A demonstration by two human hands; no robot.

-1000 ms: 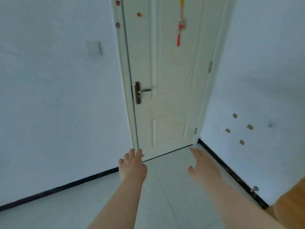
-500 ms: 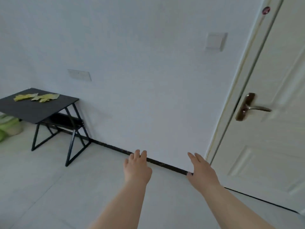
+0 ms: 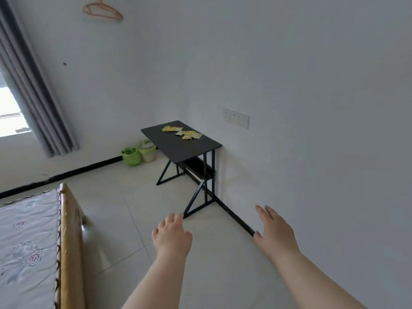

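Observation:
Both my arms reach forward over the pale tiled floor, and neither hand holds anything. My left hand [image 3: 172, 237] hangs palm down with relaxed fingers. My right hand [image 3: 275, 231] has its fingers straight, close to the white wall on the right. Ahead stands a small black table [image 3: 176, 146] against that wall, well beyond both hands. Several yellow packets [image 3: 184, 133] lie on its top.
A bed with a wooden frame [image 3: 69, 237] and patterned mattress fills the lower left. A green bag [image 3: 131, 156] and a white bucket [image 3: 148, 152] sit in the far corner. A grey curtain [image 3: 33, 90] hangs at the left; a wall socket [image 3: 236, 118] is above the table.
The view has swung left, away from the white door, which has left the frame. The black table, bed and curtain have come into view. Both hands stay held out and hold nothing.

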